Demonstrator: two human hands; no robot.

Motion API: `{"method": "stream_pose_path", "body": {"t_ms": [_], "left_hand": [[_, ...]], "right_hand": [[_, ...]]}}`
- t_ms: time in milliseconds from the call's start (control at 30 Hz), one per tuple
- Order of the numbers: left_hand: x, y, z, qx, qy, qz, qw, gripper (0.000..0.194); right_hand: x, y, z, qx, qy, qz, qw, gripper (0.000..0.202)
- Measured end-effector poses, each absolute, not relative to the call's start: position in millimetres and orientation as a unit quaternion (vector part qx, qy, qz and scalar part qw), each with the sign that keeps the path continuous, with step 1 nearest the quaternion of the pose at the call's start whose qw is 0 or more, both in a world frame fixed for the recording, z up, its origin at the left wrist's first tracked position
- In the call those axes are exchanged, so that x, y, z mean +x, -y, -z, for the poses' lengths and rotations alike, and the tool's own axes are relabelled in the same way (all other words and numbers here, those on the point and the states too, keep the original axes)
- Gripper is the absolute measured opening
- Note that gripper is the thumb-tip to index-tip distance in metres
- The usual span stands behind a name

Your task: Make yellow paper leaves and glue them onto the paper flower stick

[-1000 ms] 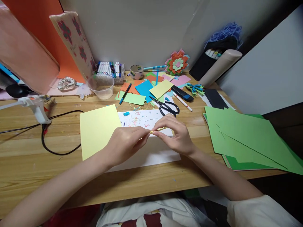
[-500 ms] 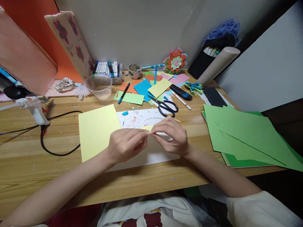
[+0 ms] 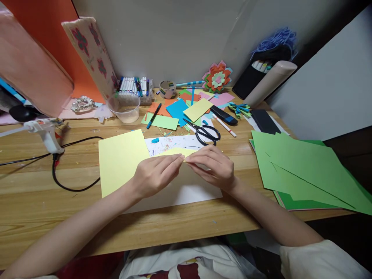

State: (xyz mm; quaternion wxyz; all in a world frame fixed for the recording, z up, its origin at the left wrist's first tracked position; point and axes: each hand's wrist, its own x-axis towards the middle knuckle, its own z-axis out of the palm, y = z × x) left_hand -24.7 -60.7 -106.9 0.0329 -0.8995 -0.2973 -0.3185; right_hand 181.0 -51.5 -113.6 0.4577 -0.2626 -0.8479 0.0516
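A piece of yellow paper (image 3: 178,151) is pinched between my two hands, its near edge at my fingertips and most of it hidden by my fingers. My left hand (image 3: 158,172) is closed on it from the left; my right hand (image 3: 213,164) grips it from the right, fingertips almost meeting. Beneath them lies a white sheet (image 3: 180,193) whose far part carries coloured specks. A larger yellow sheet (image 3: 120,161) lies left of my left hand. Black-handled scissors (image 3: 205,133) rest just beyond my right hand.
At left, a white glue gun (image 3: 48,137) trails a black cable. Behind are a clear plastic cup (image 3: 124,110), markers (image 3: 133,87), a tape roll (image 3: 167,90), coloured paper scraps (image 3: 177,110) and a paper flower (image 3: 217,78). Green sheets (image 3: 305,166) overhang the table's right front edge.
More of the yellow paper shows beyond my fingertips, its far part raised. Both hands remain pinched at nearly the same place. The whole view has shifted slightly.
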Motion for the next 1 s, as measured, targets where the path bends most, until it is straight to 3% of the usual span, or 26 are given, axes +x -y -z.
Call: {"method": "stream_pose_path", "body": {"t_ms": [167, 333, 400, 533, 600, 767, 1000], "left_hand": [[-25.6, 59.4, 98.1, -0.905, 0.277, 0.322, 0.028, 0.032], [-17.7, 69.5, 85.1, -0.814, 0.396, 0.425, 0.0, 0.015], [-12.2, 74.4, 82.1, -0.771, 0.458, 0.425, -0.124, 0.011], [-5.9, 70.6, 84.3, -0.618, 0.504, 0.293, -0.527, 0.031], [-6.7, 63.9, 90.0, -0.509, 0.491, 0.28, -0.649, 0.038], [-10.7, 54.1, 108.5, -0.357, 0.474, 0.294, -0.749, 0.029], [-7.2, 53.4, 121.0, -0.302, 0.492, 0.313, -0.754, 0.029]], "right_hand": [[182.7, 54.1, 114.0, -0.271, 0.842, 0.012, 0.466, 0.029], [190.9, 48.1, 116.8, -0.297, 0.816, 0.08, 0.489, 0.036], [193.3, 46.0, 118.7, -0.292, 0.811, 0.087, 0.5, 0.039], [191.4, 46.7, 123.4, -0.26, 0.836, 0.081, 0.477, 0.04], [188.2, 47.3, 126.1, -0.23, 0.856, 0.076, 0.456, 0.037], [182.3, 43.7, 131.2, -0.22, 0.88, 0.056, 0.416, 0.027], [179.8, 39.8, 131.5, -0.259, 0.893, 0.003, 0.367, 0.014]]}}
